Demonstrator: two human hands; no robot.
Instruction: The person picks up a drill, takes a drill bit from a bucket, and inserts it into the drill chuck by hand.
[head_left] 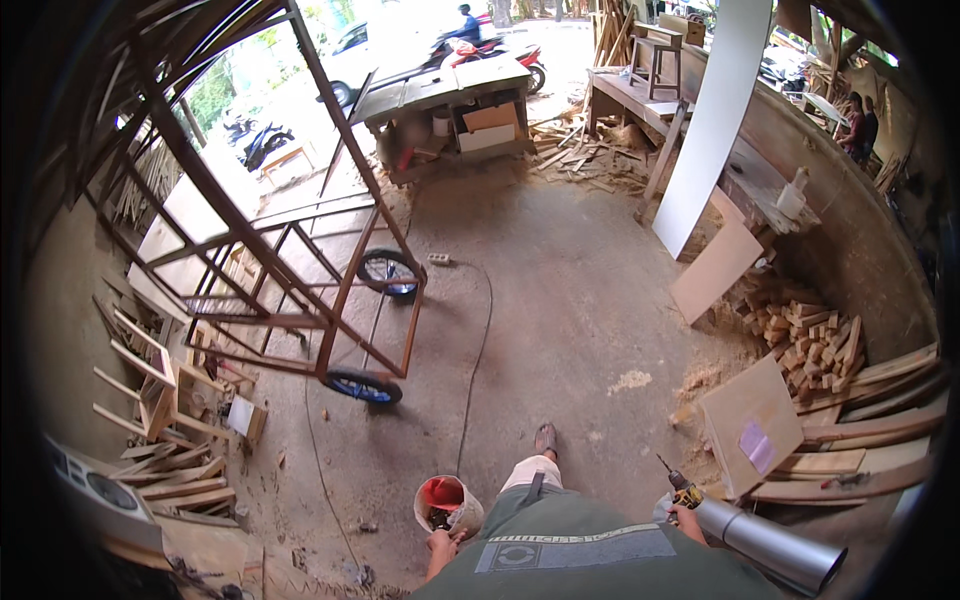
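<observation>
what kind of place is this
Likely a woodworking shop: cut wood pieces are piled on the right, a wooden stool stands on a bench, and the right hand holds a drill.

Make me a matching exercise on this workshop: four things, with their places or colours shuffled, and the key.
1. bucket
2. drill
3. socket strip
4. tall board

A. on the floor, at a dark cable
B. white, standing tilted
C. red inside, at the left grip
D. yellow and black, at the right grip

Pairs: 1-C, 2-D, 3-A, 4-B
</observation>
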